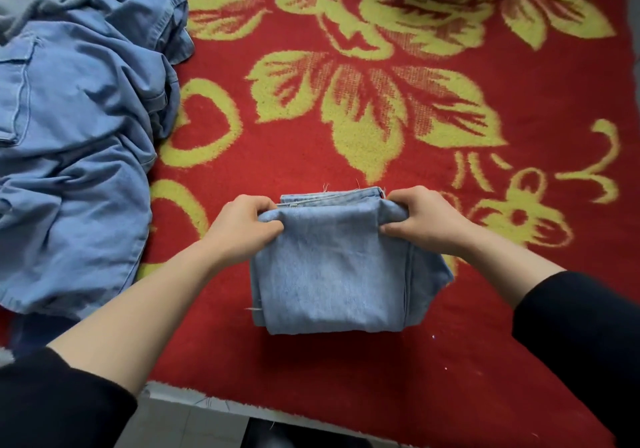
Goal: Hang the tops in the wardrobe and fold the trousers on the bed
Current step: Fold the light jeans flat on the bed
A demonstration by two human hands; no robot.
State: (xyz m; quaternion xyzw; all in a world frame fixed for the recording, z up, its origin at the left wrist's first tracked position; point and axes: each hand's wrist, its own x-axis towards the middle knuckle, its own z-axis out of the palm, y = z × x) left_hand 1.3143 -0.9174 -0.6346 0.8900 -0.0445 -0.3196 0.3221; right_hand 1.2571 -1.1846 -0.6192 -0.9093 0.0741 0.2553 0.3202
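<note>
Left grip (242, 226) and right grip (420, 220) each pinch a far corner of folded pale-blue denim trousers (332, 274) (probably soft, bulky, best held there).

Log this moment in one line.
jeans folded on blanket | left hand grips fold | right hand grips fold | blue clothes pile unfolded

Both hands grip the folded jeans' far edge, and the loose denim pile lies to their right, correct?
No. The head view shows the denim pile to the left of the jeans. The left hand and right hand do grip the far edge.
</note>
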